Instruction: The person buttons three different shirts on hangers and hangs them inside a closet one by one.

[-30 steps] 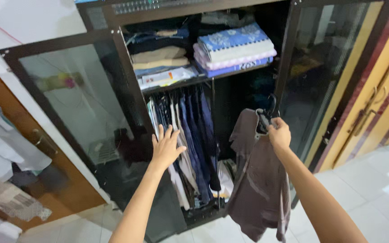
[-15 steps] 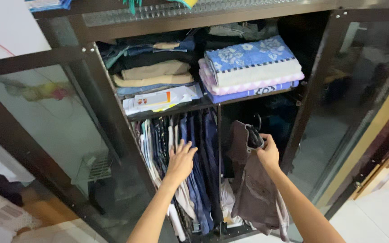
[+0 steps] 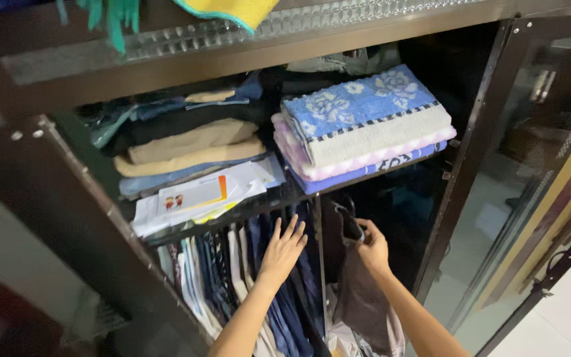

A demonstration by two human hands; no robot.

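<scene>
While left hand [image 3: 284, 250] parts clothes [image 3: 232, 271], right fingers [image 3: 367, 239] pinch hanger [image 3: 350, 223].

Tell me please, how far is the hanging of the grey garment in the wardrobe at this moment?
Done: many clothes already hang under the shelf, and the wardrobe door stands open. In hand: the right hand holds the grey garment by its dark hanger, lifted inside the right section; the left hand presses on the hanging clothes. Left: I cannot see the hanger hooked on any rail.
</scene>
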